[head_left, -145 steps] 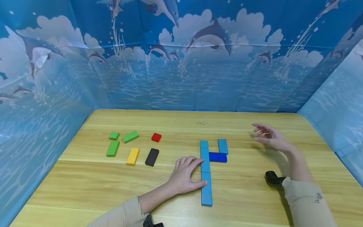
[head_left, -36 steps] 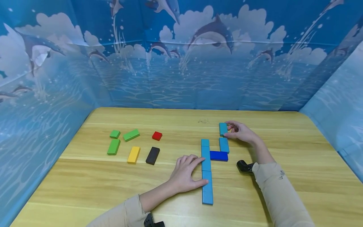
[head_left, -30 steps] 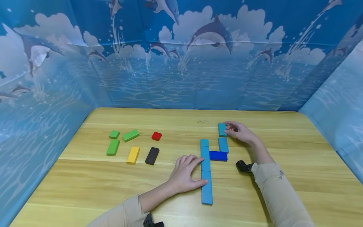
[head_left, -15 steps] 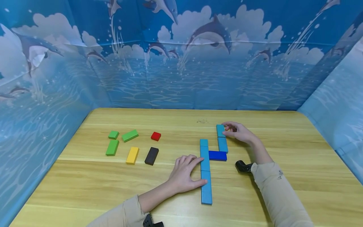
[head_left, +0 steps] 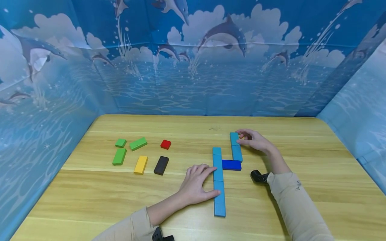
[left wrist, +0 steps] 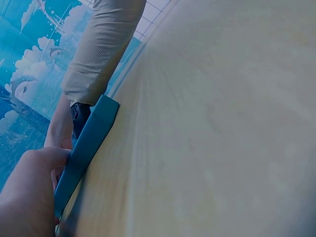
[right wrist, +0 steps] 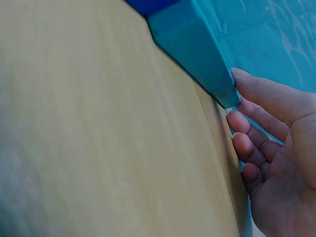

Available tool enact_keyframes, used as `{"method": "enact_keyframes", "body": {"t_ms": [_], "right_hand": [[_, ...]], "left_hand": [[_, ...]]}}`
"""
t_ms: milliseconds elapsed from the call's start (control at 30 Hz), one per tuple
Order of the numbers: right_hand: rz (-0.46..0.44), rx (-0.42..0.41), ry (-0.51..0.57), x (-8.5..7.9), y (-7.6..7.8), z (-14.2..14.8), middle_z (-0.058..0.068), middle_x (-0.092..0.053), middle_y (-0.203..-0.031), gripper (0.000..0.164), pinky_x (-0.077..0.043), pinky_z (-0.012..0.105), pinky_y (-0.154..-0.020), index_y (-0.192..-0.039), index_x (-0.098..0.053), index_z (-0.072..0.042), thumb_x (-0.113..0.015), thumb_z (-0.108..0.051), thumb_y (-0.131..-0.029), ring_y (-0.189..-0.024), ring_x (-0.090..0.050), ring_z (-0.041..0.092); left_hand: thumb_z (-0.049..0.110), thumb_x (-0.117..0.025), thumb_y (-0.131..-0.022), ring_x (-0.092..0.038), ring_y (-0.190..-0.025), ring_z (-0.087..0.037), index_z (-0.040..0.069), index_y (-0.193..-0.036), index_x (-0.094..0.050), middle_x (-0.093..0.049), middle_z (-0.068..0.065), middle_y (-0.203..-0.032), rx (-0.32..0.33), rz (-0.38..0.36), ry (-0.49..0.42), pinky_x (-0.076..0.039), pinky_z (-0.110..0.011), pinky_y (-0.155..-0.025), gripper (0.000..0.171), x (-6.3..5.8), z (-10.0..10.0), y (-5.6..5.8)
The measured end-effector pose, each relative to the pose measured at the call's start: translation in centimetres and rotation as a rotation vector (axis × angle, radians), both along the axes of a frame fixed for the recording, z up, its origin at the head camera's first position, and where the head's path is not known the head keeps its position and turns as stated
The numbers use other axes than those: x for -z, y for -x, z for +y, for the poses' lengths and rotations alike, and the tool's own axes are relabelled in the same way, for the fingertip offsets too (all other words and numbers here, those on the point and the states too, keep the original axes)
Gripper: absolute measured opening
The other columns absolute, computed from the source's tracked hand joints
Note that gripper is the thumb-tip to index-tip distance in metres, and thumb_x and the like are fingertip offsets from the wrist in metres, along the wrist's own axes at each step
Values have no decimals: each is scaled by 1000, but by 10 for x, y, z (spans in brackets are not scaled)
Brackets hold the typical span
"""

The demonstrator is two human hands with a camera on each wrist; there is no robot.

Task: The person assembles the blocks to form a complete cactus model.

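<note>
Light blue blocks form a straight column (head_left: 219, 204) on the wooden table. My left hand (head_left: 194, 188) rests beside it, with the tips of its extended thumb and index finger on the column. A dark blue block (head_left: 231, 165) sticks out crosswise from the column's right side. From its far right end, a light blue block (head_left: 237, 154) runs away from me. My right hand (head_left: 255, 140) pinches another light blue block (head_left: 234, 138) between thumb and index finger, end to end with that one. The right wrist view shows the thumb on this blue row's end (right wrist: 197, 54), the other fingers curled.
Loose blocks lie to the left: several green ones (head_left: 119, 156), a yellow one (head_left: 140, 165), a black one (head_left: 161, 165) and a red one (head_left: 166, 144). A dolphin-print cloth (head_left: 187, 90) stands behind and beside the table (head_left: 99, 201).
My right hand has come in from the right and set the pinched light blue block against the one nearer me, closing the small gap between them. My left hand has stayed at the column.
</note>
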State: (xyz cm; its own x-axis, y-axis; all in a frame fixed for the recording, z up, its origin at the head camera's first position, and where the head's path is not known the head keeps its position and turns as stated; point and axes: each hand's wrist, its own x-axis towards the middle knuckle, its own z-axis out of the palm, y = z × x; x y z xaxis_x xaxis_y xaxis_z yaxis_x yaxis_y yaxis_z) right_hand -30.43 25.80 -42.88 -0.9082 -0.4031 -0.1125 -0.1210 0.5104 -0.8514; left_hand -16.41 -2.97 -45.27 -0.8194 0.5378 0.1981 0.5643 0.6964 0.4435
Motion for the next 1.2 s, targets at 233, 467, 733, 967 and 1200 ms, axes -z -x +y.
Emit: {"method": "enact_keyframes", "body": {"t_ms": [233,467,733,967,1200], "right_hand": [[25,37,27,-1,-4,0,15,-47,-109,56,-37,32,-68,-138,-34,-5,-57,-25,-91,-88,-43,23],[38,24,15,-4,-18,-1,15,-48,-109,51,-40,33,-73,-133,-43,-6,-60,-27,-89,-91,-46,24],[46,19,36,-1,-33,-6,17,-46,-108,49,-39,28,-68,-130,-47,-4,-62,-22,-88,-86,-42,23],[73,24,49,4,-36,-9,17,-46,-108,45,-37,28,-73,-127,-50,-2,-63,-19,-87,-88,-40,23],[84,28,50,5,-37,-9,16,-44,-105,45,-36,28,-72,-125,-52,-1,-63,-20,-87,-87,-38,24]], "left_hand": [[60,-56,-77,-39,-107,-17,24,-136,-42,-45,0,-126,1,-1,-2,-29,-39,-92,71,0,1,0],[61,-56,-77,-39,-107,-16,24,-137,-42,-45,0,-126,1,2,0,-28,-40,-92,72,0,1,0],[60,-56,-77,-38,-108,-17,24,-137,-42,-44,0,-127,0,-11,-1,-28,-40,-93,72,0,0,-1],[60,-56,-77,-39,-107,-17,23,-137,-42,-45,0,-126,4,-7,-3,-28,-40,-93,72,0,0,-1],[59,-57,-77,-39,-107,-17,23,-136,-42,-45,0,-125,3,-5,-5,-28,-40,-93,71,0,0,0]]}}
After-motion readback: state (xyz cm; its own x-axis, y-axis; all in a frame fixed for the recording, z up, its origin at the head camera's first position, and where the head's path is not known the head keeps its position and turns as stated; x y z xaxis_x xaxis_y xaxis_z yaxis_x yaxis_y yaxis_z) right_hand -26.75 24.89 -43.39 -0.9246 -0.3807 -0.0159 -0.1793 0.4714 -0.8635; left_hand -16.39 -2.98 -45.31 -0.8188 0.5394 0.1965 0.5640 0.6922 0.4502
